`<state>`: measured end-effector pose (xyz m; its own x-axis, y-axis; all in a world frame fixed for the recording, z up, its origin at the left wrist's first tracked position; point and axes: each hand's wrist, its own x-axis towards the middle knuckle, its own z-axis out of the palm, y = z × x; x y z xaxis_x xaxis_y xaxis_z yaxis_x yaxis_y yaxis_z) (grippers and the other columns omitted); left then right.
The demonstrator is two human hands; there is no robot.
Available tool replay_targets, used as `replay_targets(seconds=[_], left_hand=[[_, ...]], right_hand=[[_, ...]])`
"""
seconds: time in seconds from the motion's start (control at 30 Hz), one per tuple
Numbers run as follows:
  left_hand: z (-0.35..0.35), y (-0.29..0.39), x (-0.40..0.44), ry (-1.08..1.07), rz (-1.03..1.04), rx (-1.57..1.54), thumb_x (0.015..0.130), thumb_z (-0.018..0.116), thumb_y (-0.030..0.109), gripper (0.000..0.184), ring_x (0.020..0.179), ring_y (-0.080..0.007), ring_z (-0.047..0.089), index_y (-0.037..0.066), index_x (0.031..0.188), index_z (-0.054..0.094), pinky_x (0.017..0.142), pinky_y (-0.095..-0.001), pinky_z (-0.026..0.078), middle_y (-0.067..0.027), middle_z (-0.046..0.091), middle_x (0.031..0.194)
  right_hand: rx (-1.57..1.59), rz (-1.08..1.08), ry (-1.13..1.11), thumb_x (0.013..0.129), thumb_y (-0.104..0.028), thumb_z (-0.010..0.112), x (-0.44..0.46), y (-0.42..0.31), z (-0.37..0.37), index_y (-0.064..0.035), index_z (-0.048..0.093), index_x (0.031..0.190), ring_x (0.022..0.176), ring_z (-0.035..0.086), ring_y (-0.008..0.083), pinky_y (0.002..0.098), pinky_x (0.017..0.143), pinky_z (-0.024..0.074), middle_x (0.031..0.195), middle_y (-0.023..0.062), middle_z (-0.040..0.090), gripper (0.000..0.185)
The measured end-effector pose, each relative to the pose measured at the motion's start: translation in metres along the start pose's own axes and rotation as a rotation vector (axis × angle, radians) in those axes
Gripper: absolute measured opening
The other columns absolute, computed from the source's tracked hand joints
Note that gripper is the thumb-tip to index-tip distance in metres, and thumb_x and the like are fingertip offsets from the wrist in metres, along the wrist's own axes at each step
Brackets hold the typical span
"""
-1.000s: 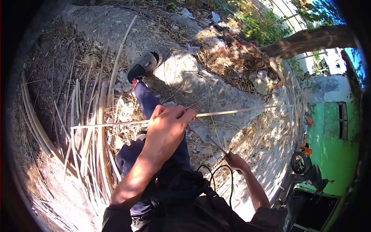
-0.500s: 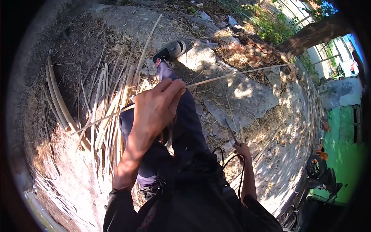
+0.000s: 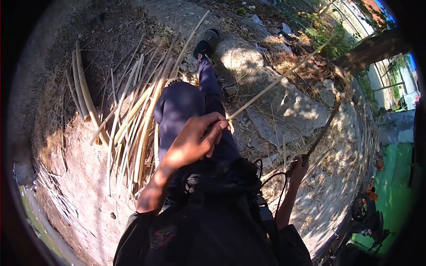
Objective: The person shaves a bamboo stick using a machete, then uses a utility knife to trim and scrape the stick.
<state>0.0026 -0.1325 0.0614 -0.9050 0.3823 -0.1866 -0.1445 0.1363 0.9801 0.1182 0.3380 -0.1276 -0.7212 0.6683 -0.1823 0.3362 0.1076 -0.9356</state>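
Head view: right of the pale, long-cane pile [image 3: 145, 142], left hand [image 3: 202, 136] tightly pinches a thin tan strip [image 3: 284, 76]; farther from it, right hand [image 3: 298, 168] grips a long dark tool [image 3: 327, 128]. Navy-trousered leg [image 3: 182, 104] stands between pile and strip.

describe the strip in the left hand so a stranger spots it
Start at the dark trousers in mid-view, then the left hand over them. From that hand a slender pale wooden strip slants up toward the green bush. Unlike the strips piled on the ground, it is held aloft.
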Motion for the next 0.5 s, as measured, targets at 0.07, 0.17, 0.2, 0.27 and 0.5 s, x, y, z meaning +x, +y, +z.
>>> replay_targets(seconds=[0.07, 0.17, 0.2, 0.27, 0.5], left_hand=[[0.006, -0.007, -0.001, -0.006, -0.008, -0.028, 0.115, 0.052, 0.023, 0.028, 0.047, -0.0056, 0.050, 0.000, 0.109, 0.067, 0.047, -0.0267, 0.040, 0.0012, 0.052, 0.060], [0.007, -0.014, -0.003, -0.110, -0.024, -0.147, 0.116, 0.051, 0.024, 0.029, 0.052, -0.0036, 0.039, 0.001, 0.114, 0.068, 0.052, -0.0239, 0.035, 0.0052, 0.046, 0.063], [0.009, -0.018, -0.003, -0.110, -0.027, -0.149, 0.116, 0.051, 0.024, 0.029, 0.052, -0.0036, 0.039, 0.001, 0.114, 0.068, 0.052, -0.0239, 0.035, 0.0052, 0.046, 0.063], [0.015, -0.031, 0.001, -0.173, 0.020, -0.242, 0.116, 0.051, 0.024, 0.028, 0.061, -0.0026, 0.039, 0.001, 0.122, 0.067, 0.056, -0.0228, 0.034, 0.0066, 0.048, 0.072], [0.022, -0.064, 0.000, -0.277, 0.125, -0.175, 0.116, 0.046, 0.017, 0.030, 0.066, -0.0035, 0.044, 0.005, 0.140, 0.060, 0.060, -0.0213, 0.039, 0.0041, 0.053, 0.086]], right_hand=[[0.125, -0.190, -0.016, 0.102, -0.016, 0.070, 0.005, -0.055, 0.013, -0.0086, 0.056, 0.104, 0.046, 0.050, 0.0081, 0.0250, 0.043, 0.0386, 0.077, 0.0030, 0.064, 0.016], [0.217, -0.346, -0.174, 0.100, -0.011, 0.073, 0.007, -0.112, 0.030, -0.0079, 0.055, 0.103, 0.047, 0.050, 0.0077, 0.0240, 0.043, 0.0380, 0.077, 0.0033, 0.063, 0.018], [0.226, -0.314, -0.193, 0.099, -0.008, 0.073, -0.005, -0.137, 0.046, -0.0075, 0.054, 0.102, 0.047, 0.050, 0.0076, 0.0240, 0.043, 0.0388, 0.080, 0.0050, 0.065, 0.019], [0.240, -0.286, -0.209, 0.098, -0.006, 0.074, -0.027, -0.176, 0.074, -0.0071, 0.054, 0.102, 0.047, 0.050, 0.0074, 0.0240, 0.043, 0.0396, 0.082, 0.0067, 0.067, 0.020], [0.133, -0.406, -0.574, 0.096, -0.009, 0.079, -0.056, -0.195, 0.141, -0.0068, 0.055, 0.102, 0.073, 0.070, 0.0115, 0.0231, 0.055, 0.0542, 0.109, 0.0156, 0.075, 0.025]])
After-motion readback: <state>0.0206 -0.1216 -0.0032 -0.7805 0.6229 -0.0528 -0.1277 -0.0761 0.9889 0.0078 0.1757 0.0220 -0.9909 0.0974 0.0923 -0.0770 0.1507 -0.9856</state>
